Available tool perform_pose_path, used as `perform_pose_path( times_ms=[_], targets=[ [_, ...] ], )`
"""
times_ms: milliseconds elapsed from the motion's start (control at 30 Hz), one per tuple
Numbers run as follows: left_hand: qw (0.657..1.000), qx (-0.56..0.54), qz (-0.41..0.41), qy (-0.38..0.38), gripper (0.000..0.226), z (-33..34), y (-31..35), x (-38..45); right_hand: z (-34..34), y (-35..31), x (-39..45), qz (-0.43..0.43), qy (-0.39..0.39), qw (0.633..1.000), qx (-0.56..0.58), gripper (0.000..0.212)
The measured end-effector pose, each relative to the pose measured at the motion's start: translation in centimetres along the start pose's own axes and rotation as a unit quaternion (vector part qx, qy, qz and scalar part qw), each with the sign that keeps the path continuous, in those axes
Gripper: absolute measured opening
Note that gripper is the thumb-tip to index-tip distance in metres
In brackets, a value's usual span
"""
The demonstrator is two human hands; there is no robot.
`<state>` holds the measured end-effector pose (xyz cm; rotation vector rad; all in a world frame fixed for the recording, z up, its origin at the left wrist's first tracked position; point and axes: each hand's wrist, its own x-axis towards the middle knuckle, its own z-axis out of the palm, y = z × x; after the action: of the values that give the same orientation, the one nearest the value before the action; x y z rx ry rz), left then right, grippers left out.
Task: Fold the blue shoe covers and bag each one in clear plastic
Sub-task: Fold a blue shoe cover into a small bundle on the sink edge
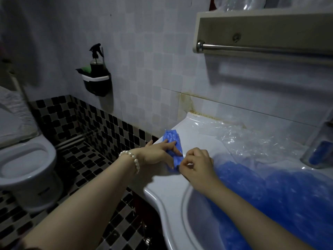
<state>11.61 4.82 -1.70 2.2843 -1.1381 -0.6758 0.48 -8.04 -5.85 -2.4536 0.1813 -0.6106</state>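
A blue shoe cover (171, 137) lies stretched out on the left rim of the white sink (162, 186). My left hand (158, 153), with a pearl bracelet at the wrist, presses it flat with straight fingers. My right hand (196, 163) pinches the near end of the cover between thumb and fingertips. A heap of blue shoe covers (270, 192) fills the basin to the right. Crumpled clear plastic bags (239, 139) lie on the sink's back ledge.
A toilet (27, 163) stands at the left over a black-checked tile floor. A wall holder with a spray bottle (96, 76) hangs on the tiles. Above right is a shelf with a metal rail (261, 47). A glass with something blue (317, 152) stands at the right edge.
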Motion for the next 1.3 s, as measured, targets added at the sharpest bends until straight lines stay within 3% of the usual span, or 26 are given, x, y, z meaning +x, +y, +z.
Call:
perform_pose_path(
  times_ms=[100, 233, 367, 433, 633, 767, 900, 967, 1067, 1133, 1200, 1300],
  targets=[
    [1.0, -0.004, 0.006, 0.011, 0.043, 0.1, -0.1, 0.0, -0.6, -1.2, 0.5, 0.092, -0.075, 0.99, -0.072, 0.013],
    [0.999, 0.038, 0.014, 0.01, 0.037, 0.0, -0.6, 0.1, -1.3, -1.3, 1.2, 0.119, -0.102, 0.986, -0.062, 0.029],
    [0.998, 0.063, 0.012, 0.017, 0.041, 0.1, -0.6, 0.1, -1.7, 0.5, 0.4, 0.063, -0.038, 0.978, 0.194, 0.034],
    [0.998, 0.062, 0.014, 0.016, 0.042, 0.1, -0.7, 0.2, -2.1, 0.9, -0.4, 0.043, -0.06, 0.962, 0.264, 0.028],
    [0.998, 0.061, 0.016, 0.011, 0.042, 0.1, -0.8, 0.3, -1.4, 0.8, 0.5, 0.005, -0.03, 0.998, 0.045, 0.006],
    [1.0, -0.021, 0.007, 0.01, 0.038, 0.1, 0.0, 0.2, -1.1, -0.6, 1.1, 0.053, -0.092, 0.993, -0.052, 0.013],
    [0.999, 0.027, 0.011, 0.023, 0.037, 0.2, -0.6, 0.4, -1.2, -1.4, 1.5, 0.077, -0.119, 0.982, -0.124, 0.012],
    [0.999, 0.039, 0.013, 0.028, 0.036, 0.3, -0.8, 0.4, -0.7, -1.2, 1.3, 0.06, -0.084, 0.989, -0.107, 0.018],
    [0.998, 0.049, 0.016, 0.027, 0.035, 0.3, -0.7, 0.4, -0.4, 0.1, 0.5, 0.005, -0.013, 0.996, 0.089, 0.037],
    [0.998, 0.055, 0.019, 0.023, 0.037, 0.2, -0.8, 0.5, -0.7, 1.0, 0.2, -0.012, -0.024, 0.983, 0.183, 0.028],
    [0.998, 0.052, 0.022, 0.016, 0.039, 0.2, -0.9, 0.5, -0.7, 1.4, 0.3, -0.003, -0.025, 0.984, 0.178, 0.014],
    [0.999, 0.042, 0.023, 0.004, 0.037, 0.0, -1.0, 0.7, -0.1, 1.1, 0.8, -0.021, 0.005, 0.997, 0.076, 0.004]
  ],
)
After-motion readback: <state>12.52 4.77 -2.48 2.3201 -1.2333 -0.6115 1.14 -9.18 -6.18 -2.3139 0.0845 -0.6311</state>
